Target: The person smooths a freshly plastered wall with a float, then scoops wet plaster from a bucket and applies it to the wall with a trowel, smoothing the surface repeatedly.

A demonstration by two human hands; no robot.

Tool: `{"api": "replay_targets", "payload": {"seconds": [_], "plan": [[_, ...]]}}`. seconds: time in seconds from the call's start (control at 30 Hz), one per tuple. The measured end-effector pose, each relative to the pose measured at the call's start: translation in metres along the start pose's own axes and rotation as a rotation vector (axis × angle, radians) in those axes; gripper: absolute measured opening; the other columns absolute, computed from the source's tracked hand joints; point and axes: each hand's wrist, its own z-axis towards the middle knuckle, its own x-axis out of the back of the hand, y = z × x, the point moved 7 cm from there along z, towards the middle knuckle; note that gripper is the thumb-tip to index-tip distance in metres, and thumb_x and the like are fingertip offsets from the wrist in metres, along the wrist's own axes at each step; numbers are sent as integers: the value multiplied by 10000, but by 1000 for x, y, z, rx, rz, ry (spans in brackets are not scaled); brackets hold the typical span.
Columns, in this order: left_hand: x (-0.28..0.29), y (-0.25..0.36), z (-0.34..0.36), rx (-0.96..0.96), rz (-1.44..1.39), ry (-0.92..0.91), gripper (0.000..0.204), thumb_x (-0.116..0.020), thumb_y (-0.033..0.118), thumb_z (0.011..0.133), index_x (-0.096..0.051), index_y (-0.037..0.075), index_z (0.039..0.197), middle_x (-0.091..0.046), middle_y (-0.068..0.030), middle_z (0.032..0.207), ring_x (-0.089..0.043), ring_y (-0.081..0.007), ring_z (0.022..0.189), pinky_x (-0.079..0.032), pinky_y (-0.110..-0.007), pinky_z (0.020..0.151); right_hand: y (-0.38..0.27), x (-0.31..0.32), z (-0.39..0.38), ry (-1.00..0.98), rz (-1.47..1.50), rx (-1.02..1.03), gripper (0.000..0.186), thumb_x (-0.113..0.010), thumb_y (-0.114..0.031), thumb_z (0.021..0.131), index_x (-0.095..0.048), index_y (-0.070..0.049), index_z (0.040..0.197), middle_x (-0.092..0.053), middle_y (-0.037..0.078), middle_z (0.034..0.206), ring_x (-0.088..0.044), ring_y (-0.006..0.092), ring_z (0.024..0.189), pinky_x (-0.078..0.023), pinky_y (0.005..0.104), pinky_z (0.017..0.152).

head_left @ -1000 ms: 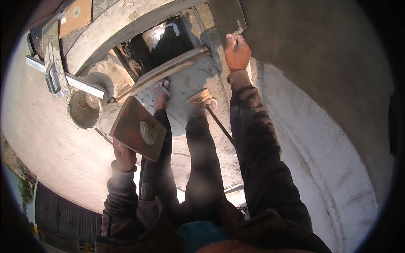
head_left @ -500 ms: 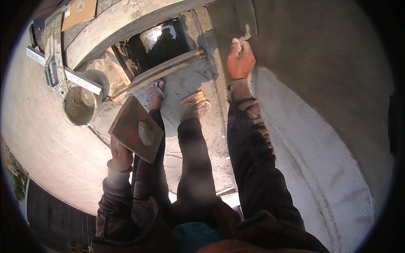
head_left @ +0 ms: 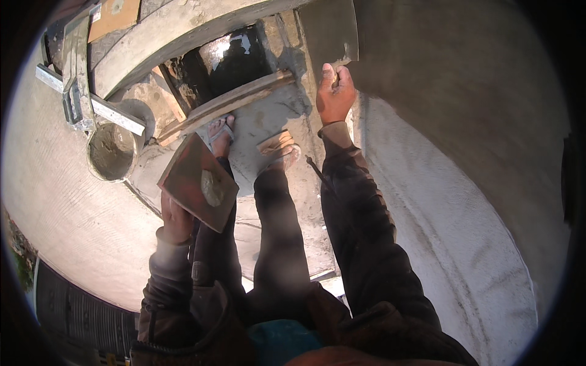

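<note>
My left hand (head_left: 176, 218) grips a square plasterer's hawk (head_left: 189, 177) from beneath, its fingers partly hidden by the board. A small dab of grey mortar (head_left: 212, 188) sits on the hawk, which is tilted. At the upper middle, my right hand (head_left: 336, 100) is closed around a plastering trowel; the handle is mostly covered by the fingers. The trowel's broad grey blade (head_left: 345, 30) lies along the left edge of the dark, wet-looking plaster (head_left: 452, 79), with a little mortar near its heel. Whether the blade touches the surface is hard to tell.
A bucket (head_left: 140, 146) of mortar stands at the left, below a metal straightedge (head_left: 116, 114) and a long handled float (head_left: 75, 55). Ahead lies a dark, reflective opening edged by a wooden board (head_left: 238, 100). My sandalled feet stand before it. Pale wall (head_left: 427, 207) runs along the right.
My right hand and the trowel have shifted left and slightly down. The left hand still holds the hawk with its mortar, almost unmoved.
</note>
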Motion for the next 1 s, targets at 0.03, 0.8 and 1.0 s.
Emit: {"api": "replay_targets", "payload": {"seconds": [0.03,0.8,1.0], "plan": [[-1,-8,-2,-2,84,-9,416,-536,158,1034,-522,-18,1411,-581,-183,1358,-571,-337,1251,-464,-436,1041,9,-10,0,19,-20,8,323,-671,-297,977,-615,19,948,-648,202,883,-634,391,793,-488,452,709],[9,13,-6,-62,-44,113,426,-577,93,1007,-527,-25,1412,-568,-215,1374,-568,-380,1254,-479,-468,1023,-15,15,13,137,-85,-26,291,-664,-259,992,-602,22,948,-624,184,900,-601,385,797,-470,458,723],[4,-9,-10,211,-384,59,419,-590,99,997,-542,-16,1397,-591,-198,1349,-580,-377,1241,-480,-466,1020,-32,28,5,186,-38,34,260,-682,-234,980,-606,15,960,-634,176,912,-608,379,794,-483,443,710]]}}
